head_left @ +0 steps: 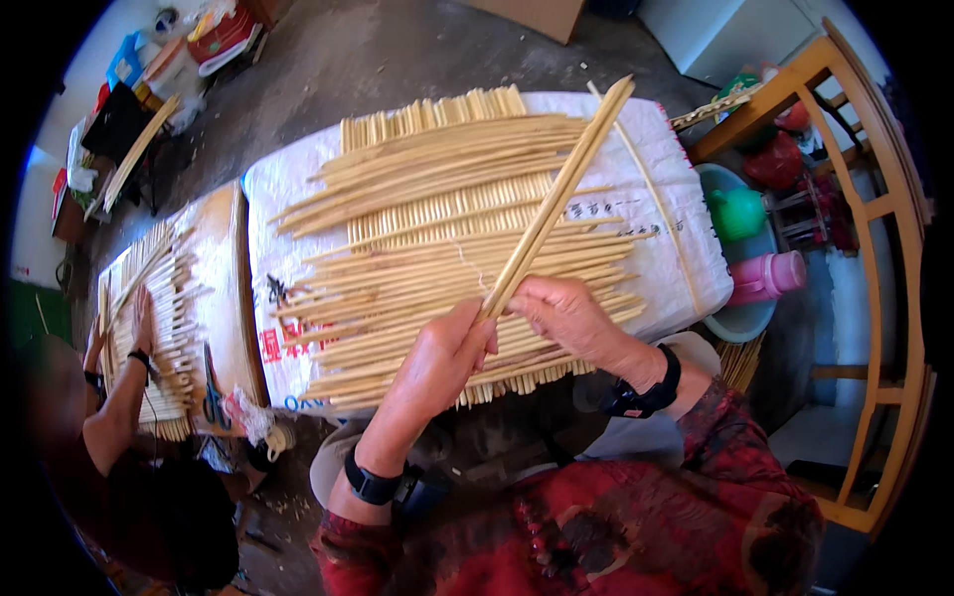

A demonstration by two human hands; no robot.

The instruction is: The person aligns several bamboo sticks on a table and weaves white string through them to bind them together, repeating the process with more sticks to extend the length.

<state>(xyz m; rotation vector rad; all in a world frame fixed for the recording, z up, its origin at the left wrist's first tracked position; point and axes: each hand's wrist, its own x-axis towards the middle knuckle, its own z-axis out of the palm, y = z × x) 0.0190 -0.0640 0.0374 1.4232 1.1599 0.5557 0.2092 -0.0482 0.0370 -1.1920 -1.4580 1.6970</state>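
A few long pale sticks [566, 184], apparently bamboo or reed strips, lie together and slant up to the far right. My left hand [444, 353] is closed round their lower end. Beside it, my right hand [566, 313] is closed in a pinch at the sticks' lower part; whether it also holds a thin string cannot be made out. Under both hands, many similar sticks [427, 263] lie crosswise over a layer of short upright-running ones [437, 109]. A loose white thread [467, 260] trails across them, left of the held sticks.
The sticks rest on a table covered with a white printed sack [656, 129]. One thin strip [651, 184] lies at its right. At left, another person's hands [142, 323] touch sticks on a second table, near scissors [214, 387]. A basin [750, 318] with a pink flask [765, 278] and wooden frame [874, 288] stand right.
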